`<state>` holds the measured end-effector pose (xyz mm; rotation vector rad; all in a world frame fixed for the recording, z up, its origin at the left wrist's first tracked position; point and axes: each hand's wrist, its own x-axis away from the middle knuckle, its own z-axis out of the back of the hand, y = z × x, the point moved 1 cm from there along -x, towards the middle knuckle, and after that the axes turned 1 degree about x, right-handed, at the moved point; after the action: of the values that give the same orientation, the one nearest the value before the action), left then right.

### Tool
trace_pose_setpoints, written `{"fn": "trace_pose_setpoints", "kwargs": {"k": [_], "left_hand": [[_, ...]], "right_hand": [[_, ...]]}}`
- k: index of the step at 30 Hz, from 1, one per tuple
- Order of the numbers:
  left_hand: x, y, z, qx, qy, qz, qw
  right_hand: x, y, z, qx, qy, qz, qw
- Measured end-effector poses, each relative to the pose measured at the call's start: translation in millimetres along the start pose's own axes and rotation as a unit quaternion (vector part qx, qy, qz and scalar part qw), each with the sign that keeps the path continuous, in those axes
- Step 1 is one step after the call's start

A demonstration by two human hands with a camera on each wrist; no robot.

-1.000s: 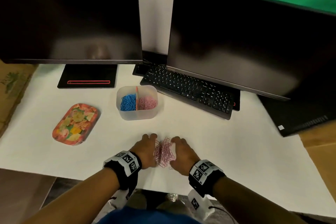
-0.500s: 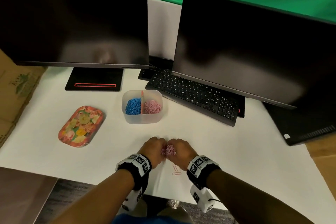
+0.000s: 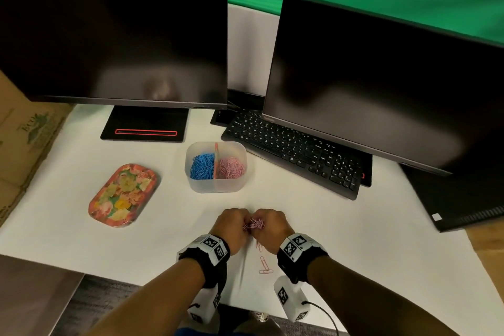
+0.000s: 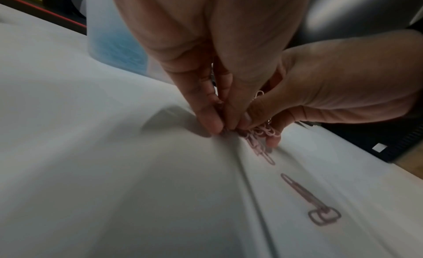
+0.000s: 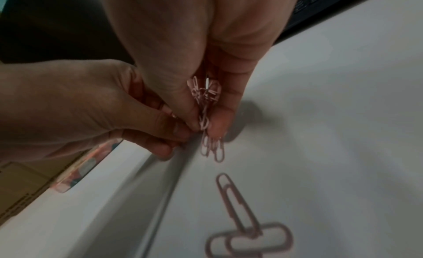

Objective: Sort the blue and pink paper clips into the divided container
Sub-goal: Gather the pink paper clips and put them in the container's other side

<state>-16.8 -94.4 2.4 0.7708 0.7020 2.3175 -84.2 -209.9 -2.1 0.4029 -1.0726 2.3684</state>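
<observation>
A bunch of pink paper clips (image 3: pixel 254 224) is gathered between my two hands near the front edge of the white table. My left hand (image 3: pixel 231 224) and my right hand (image 3: pixel 270 226) both pinch the bunch (image 5: pixel 204 96) with curled fingers, fingertips close to the table. A few pink clips (image 3: pixel 264 264) lie loose just behind the hands, also seen in the wrist views (image 4: pixel 306 196) (image 5: pixel 238 205). The clear divided container (image 3: pixel 216 185) stands beyond the hands, with blue clips (image 3: pixel 202 166) in its left half and pink clips (image 3: pixel 231 168) in its right half.
A flowered tray (image 3: pixel 124 195) lies left of the container. Two dark monitors (image 3: pixel 114 30) (image 3: pixel 381 76) and a black keyboard (image 3: pixel 294 150) stand at the back and right. Cardboard (image 3: pixel 19 131) borders the table on the left.
My hands have drawn together and closed round the spread pile of pink clips, bunching it up. A few clips stayed behind on the table. The head view has shifted.
</observation>
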Motion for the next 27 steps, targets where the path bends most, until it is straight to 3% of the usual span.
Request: {"fn": "trace_pose_setpoints", "kwargs": {"k": [8,13,19,22,27], "left_hand": [[3,17,34,0.052,0.010,-0.039,0.998],[-4,33,85,0.031,0.073,-0.080,0.994],[-47,32,130,-0.013,0.112,-0.031,0.993],[-66,27,133,-0.071,0.094,0.008,0.993],[-78,16,128,-0.067,0.057,0.052,0.995]], "right_hand": [[8,-27,35,0.023,0.013,0.032,0.999],[-3,-73,72,0.063,0.045,0.065,0.995],[-52,-125,89,0.111,0.062,0.038,0.991],[-72,-137,87,0.164,0.027,0.024,0.986],[-84,-138,83,0.192,-0.008,0.018,0.981]]}}
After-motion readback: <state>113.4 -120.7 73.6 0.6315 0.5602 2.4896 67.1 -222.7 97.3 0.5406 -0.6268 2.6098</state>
